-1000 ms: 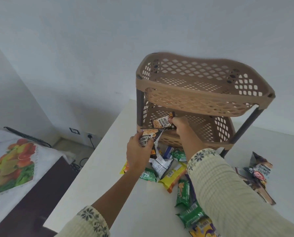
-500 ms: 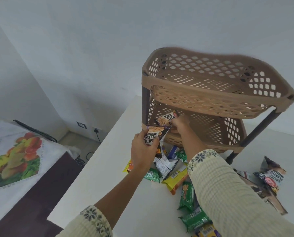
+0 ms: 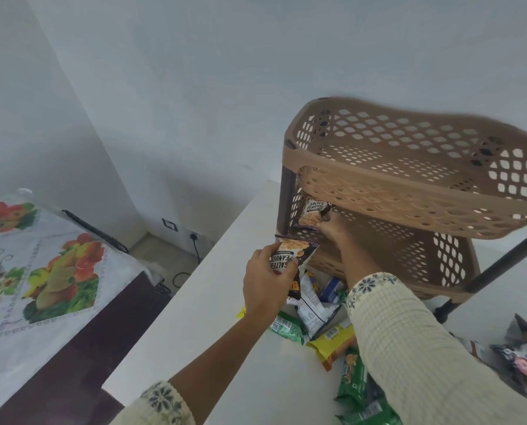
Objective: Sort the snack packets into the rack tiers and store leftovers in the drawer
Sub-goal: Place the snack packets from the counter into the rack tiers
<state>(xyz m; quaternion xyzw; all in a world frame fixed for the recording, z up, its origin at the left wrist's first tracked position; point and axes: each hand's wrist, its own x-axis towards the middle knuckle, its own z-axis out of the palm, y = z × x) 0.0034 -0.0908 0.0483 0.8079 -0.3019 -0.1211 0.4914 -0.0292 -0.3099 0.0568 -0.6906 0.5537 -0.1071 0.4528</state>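
A tan two-tier plastic rack [image 3: 409,191] stands on the white table [image 3: 213,326]. My right hand [image 3: 332,230] reaches into the lower tier and holds a salted peanuts packet [image 3: 313,213] upright against the tier's left end. My left hand [image 3: 267,280] hovers just in front of the rack's lower left corner, gripping a second salted peanuts packet [image 3: 290,256]. Several loose snack packets [image 3: 314,314], green, yellow, blue and white, lie on the table in front of the rack, under my right arm. The top tier looks bare.
More packets, black and white ones [image 3: 523,360], lie on the table at the right. A dark table with a fruit-print cloth [image 3: 41,277] stands to the left, across a floor gap with wall sockets and a cable [image 3: 194,243]. White walls stand behind.
My right hand has pushed its peanuts packet deeper into the lower tier, to the left end. My left hand holds its packet in nearly the same place. The view has shifted left.
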